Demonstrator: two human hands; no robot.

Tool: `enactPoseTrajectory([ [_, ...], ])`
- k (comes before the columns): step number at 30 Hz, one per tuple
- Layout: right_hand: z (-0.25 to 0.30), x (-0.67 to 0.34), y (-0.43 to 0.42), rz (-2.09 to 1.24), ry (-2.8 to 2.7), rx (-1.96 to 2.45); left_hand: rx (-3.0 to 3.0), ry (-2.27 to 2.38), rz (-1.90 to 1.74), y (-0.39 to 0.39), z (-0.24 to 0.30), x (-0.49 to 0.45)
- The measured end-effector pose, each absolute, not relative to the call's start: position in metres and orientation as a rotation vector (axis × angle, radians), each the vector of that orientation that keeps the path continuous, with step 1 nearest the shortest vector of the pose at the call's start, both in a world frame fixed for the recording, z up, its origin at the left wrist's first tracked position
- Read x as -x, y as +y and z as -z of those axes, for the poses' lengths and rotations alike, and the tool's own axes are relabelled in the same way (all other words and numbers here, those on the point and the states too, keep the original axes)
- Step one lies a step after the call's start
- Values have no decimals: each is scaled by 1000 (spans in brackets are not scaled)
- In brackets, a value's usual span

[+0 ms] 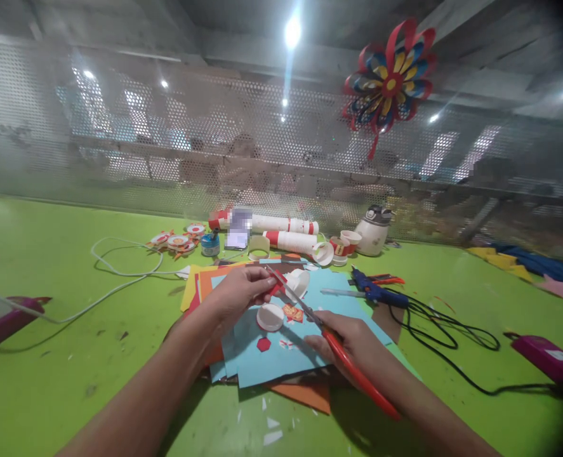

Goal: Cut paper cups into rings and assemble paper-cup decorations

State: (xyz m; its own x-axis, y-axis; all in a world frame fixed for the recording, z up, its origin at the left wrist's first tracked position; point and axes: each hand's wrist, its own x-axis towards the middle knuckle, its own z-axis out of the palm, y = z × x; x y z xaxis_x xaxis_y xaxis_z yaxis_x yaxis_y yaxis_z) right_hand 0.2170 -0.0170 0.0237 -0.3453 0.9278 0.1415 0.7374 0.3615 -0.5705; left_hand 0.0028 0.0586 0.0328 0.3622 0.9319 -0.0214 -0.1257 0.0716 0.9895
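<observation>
My left hand (250, 285) pinches a small piece of red paper (278, 283) above the stacked sheets. Closed around the red handles of a pair of scissors (341, 352) is my right hand (343, 336). The scissors' blades reach up and left to the red paper. Under both hands lie light blue sheets (257, 362). On them rest a white paper cup piece (270, 317), a red hexagon (263, 344), an orange and gold printed cutout (293, 312) and small red-and-white scraps (291, 344). Another white cup piece (299, 282) sits just behind the blades.
A blue glue gun (381, 293) with a looped black cord lies at right. Stacked paper cups (291, 242), a phone (238, 231), a blue jar (210, 245) and a white kettle (374, 231) stand behind. A white cable (119, 274) crosses the left side; magenta power strips (548, 358) lie at both sides.
</observation>
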Motion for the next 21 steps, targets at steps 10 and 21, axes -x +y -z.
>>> enactPoseTrajectory([
  [10, -26, -213, -10, -653, -2227, 1512, -1088, 865, -868, 75, -11, -1],
  [21, -24, -220, -5, -499, -2230, 1605, -1157, 1196, -1116, 85, -13, 13],
])
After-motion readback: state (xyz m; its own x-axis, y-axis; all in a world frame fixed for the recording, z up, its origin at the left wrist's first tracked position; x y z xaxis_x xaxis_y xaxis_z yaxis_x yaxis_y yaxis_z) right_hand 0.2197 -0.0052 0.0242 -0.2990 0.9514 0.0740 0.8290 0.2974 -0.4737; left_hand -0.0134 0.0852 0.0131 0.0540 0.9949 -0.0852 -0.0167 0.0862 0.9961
